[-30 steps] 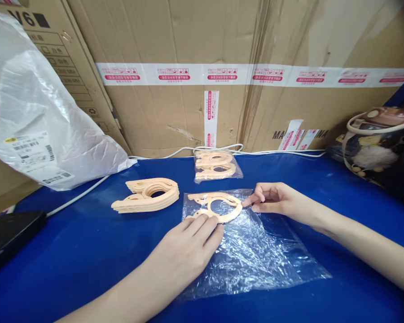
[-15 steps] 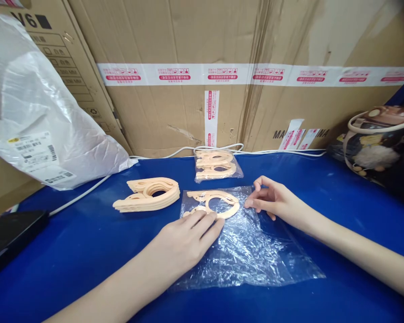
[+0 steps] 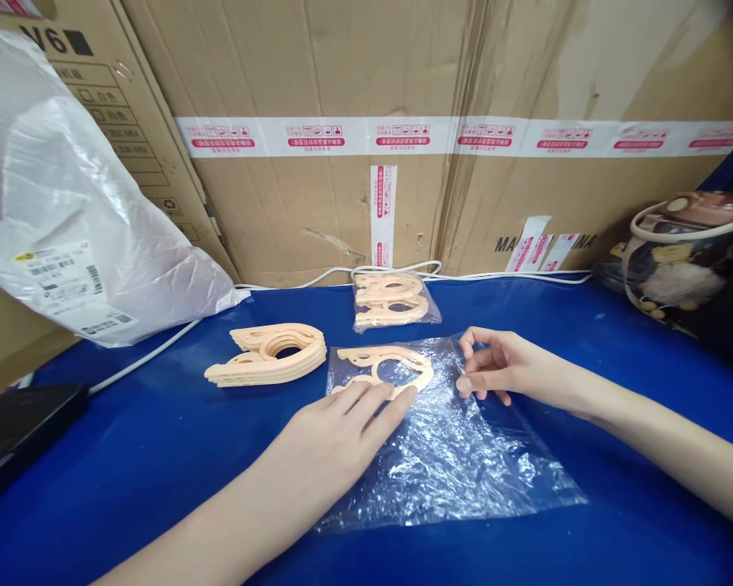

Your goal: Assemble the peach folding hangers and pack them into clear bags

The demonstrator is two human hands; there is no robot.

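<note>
A clear plastic bag (image 3: 464, 464) lies flat and crinkled on the blue table, with a cream folding hanger (image 3: 397, 356) inside its far left corner. My left hand (image 3: 335, 431) rests flat on the bag, its stretched fingers covering the near part of the hanger. At the bag's right edge, my right hand (image 3: 498, 366) has its thumb and curled fingers closed on the film. To the left sits a neat stack of cream folding hangers (image 3: 269, 370). Behind the bag lies a small clear pack of similar hangers (image 3: 394, 303).
Large cardboard boxes (image 3: 318, 203) wall off the back. A white plastic mailer (image 3: 98, 212) leans at left, above a dark flat device (image 3: 24, 431). White cable (image 3: 318, 278) runs along the table's rear edge. At far right stands a clear bag with a pale handle (image 3: 678, 277).
My right hand has shifted slightly right along with the bag's edge. My left fingers have slid a little to the right over the hanger in the bag.
</note>
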